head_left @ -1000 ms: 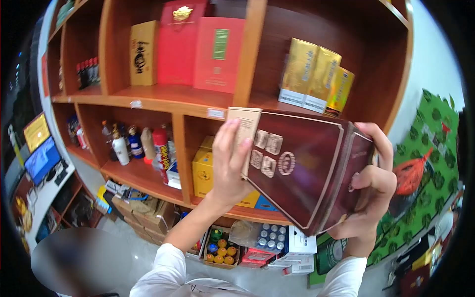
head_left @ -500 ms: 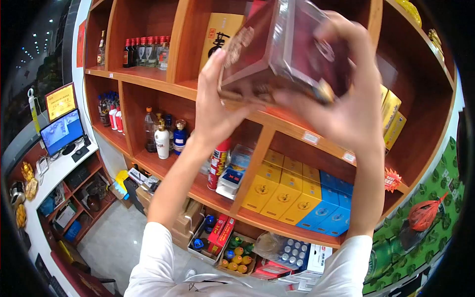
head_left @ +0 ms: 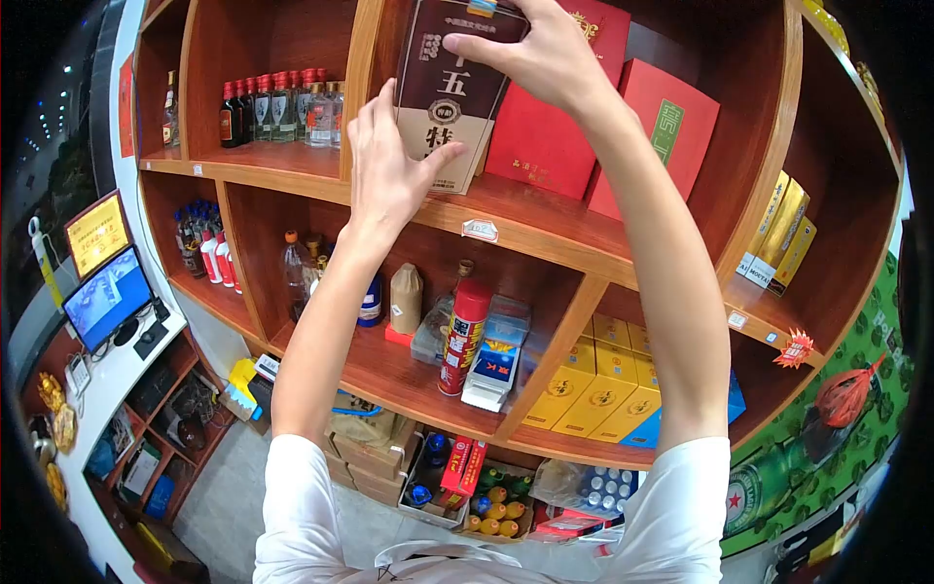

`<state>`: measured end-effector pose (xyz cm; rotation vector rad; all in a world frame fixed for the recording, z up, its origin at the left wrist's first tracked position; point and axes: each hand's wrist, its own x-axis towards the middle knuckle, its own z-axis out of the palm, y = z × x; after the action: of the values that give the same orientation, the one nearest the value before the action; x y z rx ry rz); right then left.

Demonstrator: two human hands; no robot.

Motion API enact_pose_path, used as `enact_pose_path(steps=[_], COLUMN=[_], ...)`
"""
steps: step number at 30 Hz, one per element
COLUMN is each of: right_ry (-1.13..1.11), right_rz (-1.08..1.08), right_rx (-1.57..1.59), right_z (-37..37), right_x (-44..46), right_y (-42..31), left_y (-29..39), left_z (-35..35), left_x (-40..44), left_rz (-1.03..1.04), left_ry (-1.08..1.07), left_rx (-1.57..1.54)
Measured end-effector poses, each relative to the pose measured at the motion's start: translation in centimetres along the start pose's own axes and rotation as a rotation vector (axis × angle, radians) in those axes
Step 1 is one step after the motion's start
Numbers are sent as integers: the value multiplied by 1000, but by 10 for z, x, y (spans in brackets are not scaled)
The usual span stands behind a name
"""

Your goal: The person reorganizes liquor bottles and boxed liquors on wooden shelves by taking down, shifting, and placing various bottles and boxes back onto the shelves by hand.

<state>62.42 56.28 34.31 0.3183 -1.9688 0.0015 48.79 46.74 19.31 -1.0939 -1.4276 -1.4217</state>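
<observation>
A tall gift box (head_left: 446,92), dark brown above and cream below with Chinese characters, stands slightly tilted at the front of the upper shelf. My right hand (head_left: 545,54) grips its top, thumb across the front face and fingers partly cut off by the frame's upper edge. Beside the lower left edge, my left hand (head_left: 387,175) has its fingers spread, with its thumb in front of the box. Whether those left fingers press on the side is hard to tell. Directly right of the brown box are a large red box (head_left: 559,107) and a red box with a green label (head_left: 671,136).
Small bottles (head_left: 282,109) line the left compartment. Below stand a red spray can (head_left: 465,336), a paper-wrapped bottle (head_left: 406,300) and yellow boxes (head_left: 608,389). A monitor (head_left: 109,297) sits on the white counter at left. Crates with goods (head_left: 496,506) lie on the floor.
The box, earlier raised and tilted in both hands, now stands at the shelf with its printed front showing. Both hands have shifted left, and the left hand's fingers have spread. The view has shifted too.
</observation>
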Motion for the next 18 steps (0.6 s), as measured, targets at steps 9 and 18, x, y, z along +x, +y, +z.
enact_pose_path(steps=[9,18], right_ry=[28,47], right_rz=[174,167], right_rx=[270,-1], right_z=[52,75], right_x=[23,33], right_y=[52,59], left_y=[-5,-4], left_z=[9,24], left_x=[-21,-15], left_rz=[324,188], left_ry=[6,-74], left_rx=[372,447])
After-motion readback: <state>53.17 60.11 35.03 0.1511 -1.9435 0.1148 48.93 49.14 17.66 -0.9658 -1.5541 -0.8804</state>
